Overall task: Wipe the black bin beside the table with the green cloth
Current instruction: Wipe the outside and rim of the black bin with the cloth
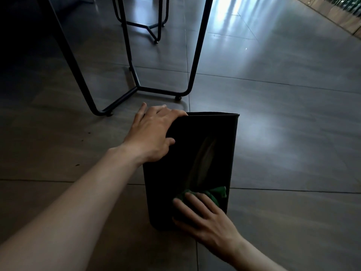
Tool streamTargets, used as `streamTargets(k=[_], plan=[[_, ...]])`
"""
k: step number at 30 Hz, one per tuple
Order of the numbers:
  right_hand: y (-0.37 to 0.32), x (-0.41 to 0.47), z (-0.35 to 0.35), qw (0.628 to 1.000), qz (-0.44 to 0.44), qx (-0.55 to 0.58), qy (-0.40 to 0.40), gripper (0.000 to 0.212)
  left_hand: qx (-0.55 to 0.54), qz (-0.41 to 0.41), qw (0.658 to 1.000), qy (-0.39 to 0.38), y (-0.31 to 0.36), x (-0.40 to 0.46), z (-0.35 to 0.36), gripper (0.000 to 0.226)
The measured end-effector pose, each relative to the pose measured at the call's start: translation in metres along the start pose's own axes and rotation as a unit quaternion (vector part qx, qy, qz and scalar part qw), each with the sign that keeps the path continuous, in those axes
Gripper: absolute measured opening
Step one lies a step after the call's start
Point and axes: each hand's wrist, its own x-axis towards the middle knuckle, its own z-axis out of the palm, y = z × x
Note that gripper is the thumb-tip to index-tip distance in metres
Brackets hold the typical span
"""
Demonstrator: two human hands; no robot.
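Right hand point(203, 218) lies flat, fingers spread, pressing the green cloth point(214, 194) on the black bin's point(195, 153) near side, left hand point(154, 133) grips its far rim corner, open tiled floor point(283, 133) right, table legs point(136, 75) just behind.

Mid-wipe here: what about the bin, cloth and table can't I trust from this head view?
- Black bin: inside and far side hidden by its own near wall; dirt unreadable on the dark, dim surface.
- Green cloth: mostly covered by the right hand; its size is unclear.
- Left hand: fingertips curl over the rim, out of sight.
- Table legs: the top is cut off by the upper edge.
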Motion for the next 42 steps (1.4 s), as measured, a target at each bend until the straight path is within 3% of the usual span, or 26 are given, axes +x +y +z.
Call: streamTargets(k=[3,5,8,10,12,15,18,20,25,27,30,32,34,38,42], plan=[[0.028,0.003,-0.017,0.999,0.027,0.003,0.022,0.04,-0.001,-0.005,1.0,0.001,-0.001,0.002,-0.001,0.07],[0.063,0.025,-0.037,0.984,0.142,0.024,0.101,0.037,-0.001,-0.006,1.0,-0.002,0.0,0.003,-0.002,0.07],[0.109,0.07,-0.066,0.916,0.343,0.056,0.203,0.048,-0.002,-0.004,1.0,-0.006,0.0,0.005,-0.002,0.07],[0.111,0.091,-0.068,0.896,0.38,0.062,0.219,0.054,-0.001,-0.01,1.0,-0.003,-0.002,0.004,-0.002,0.071],[0.084,0.086,-0.053,0.93,0.315,0.048,0.182,0.055,0.001,-0.017,1.0,0.001,-0.005,0.004,-0.002,0.071],[0.024,0.037,-0.025,0.988,0.138,0.029,0.058,0.043,-0.003,-0.022,1.0,0.007,-0.005,0.004,0.0,0.07],[0.006,-0.004,-0.02,0.997,0.033,0.059,-0.039,0.029,-0.003,-0.017,1.0,0.012,-0.005,0.005,0.003,0.069],[0.019,-0.003,-0.033,0.993,0.058,0.103,-0.019,0.026,-0.004,-0.017,1.0,0.015,-0.005,0.005,0.004,0.07],[0.1,0.053,-0.092,0.927,0.284,0.236,0.063,0.047,-0.009,-0.012,1.0,0.017,-0.009,0.005,0.003,0.07],[0.131,0.077,-0.109,0.876,0.382,0.258,0.143,0.062,-0.009,-0.006,1.0,0.019,-0.009,0.005,0.004,0.07],[0.151,0.1,-0.116,0.807,0.455,0.265,0.267,0.058,-0.013,-0.003,1.0,0.022,-0.008,0.003,0.005,0.071],[0.136,0.108,-0.105,0.824,0.426,0.226,0.297,0.048,-0.014,0.0,1.0,0.026,-0.008,0.002,0.004,0.071],[0.106,0.106,-0.082,0.871,0.374,0.164,0.275,0.042,-0.01,0.007,1.0,0.029,-0.008,0.0,0.004,0.071],[0.047,0.062,-0.029,0.95,0.243,0.067,0.183,0.05,-0.007,0.006,0.999,0.041,-0.004,-0.001,0.007,0.071],[0.01,-0.001,-0.003,0.996,0.068,0.023,0.06,0.041,-0.008,0.005,0.999,0.04,-0.003,0.0,0.007,0.071]])
